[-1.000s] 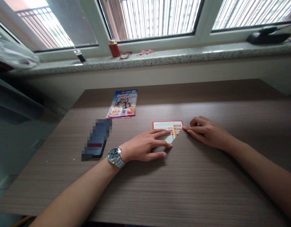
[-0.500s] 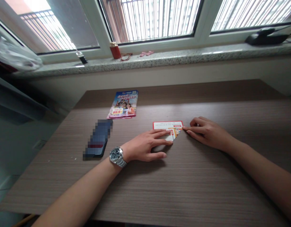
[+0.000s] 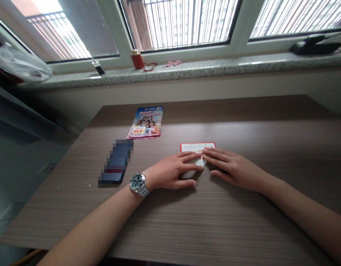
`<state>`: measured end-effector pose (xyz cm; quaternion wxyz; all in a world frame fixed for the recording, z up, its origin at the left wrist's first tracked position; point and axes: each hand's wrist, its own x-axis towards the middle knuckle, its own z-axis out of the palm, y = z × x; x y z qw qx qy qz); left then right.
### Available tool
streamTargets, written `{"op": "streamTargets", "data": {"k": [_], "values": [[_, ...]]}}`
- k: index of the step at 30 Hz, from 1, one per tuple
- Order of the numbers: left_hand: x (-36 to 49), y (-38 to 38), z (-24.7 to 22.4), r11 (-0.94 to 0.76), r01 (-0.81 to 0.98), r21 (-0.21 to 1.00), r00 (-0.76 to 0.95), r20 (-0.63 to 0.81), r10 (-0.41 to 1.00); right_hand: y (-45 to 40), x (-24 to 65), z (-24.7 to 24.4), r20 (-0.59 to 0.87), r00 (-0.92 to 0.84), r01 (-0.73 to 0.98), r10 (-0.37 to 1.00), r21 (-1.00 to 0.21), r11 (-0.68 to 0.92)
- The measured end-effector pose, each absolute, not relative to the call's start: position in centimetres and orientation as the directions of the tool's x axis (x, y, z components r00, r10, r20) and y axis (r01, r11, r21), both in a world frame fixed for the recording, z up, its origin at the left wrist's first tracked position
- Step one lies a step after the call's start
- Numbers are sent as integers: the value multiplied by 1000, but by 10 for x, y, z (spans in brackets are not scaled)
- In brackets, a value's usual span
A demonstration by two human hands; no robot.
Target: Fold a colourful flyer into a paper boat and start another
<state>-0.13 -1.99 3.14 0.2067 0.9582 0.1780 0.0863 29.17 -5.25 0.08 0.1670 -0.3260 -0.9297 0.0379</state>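
A printed paper leaflet with a red border lies on the wooden table, its near corners folded inward. My left hand rests flat on the leaflet's left part, fingers stretched out and thumb on the table; a metal watch is on that wrist. From the other side, my right hand lies over the leaflet's right part with fingers extended, fingertips almost meeting those of my left hand. Both hands cover much of the folded part, and neither grasps anything.
Left of my hands lies a phone with a pixelated screen. Behind it is a stack of colourful leaflets. On the stone windowsill stand a red lighter-like object, pink items and a black device.
My right hand has moved left from the leaflet's right corner onto its folded part, and its fingers have straightened. My left hand stays in place.
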Motion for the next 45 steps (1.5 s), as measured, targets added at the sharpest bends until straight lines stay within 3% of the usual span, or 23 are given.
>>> {"op": "streamTargets", "data": {"k": [6, 30, 45], "values": [[-1, -21, 32, -859, 305, 412, 920, 105, 377, -55, 291, -4, 267, -723, 588, 637, -245, 771], [2, -24, 24, -913, 313, 263, 916, 170, 363, -51, 291, -2, 269, -774, 555, 573, -148, 818], [-1, -20, 27, -928, 328, 180, 908, 213, 362, -50, 290, -1, 288, -755, 536, 589, -246, 807]]}}
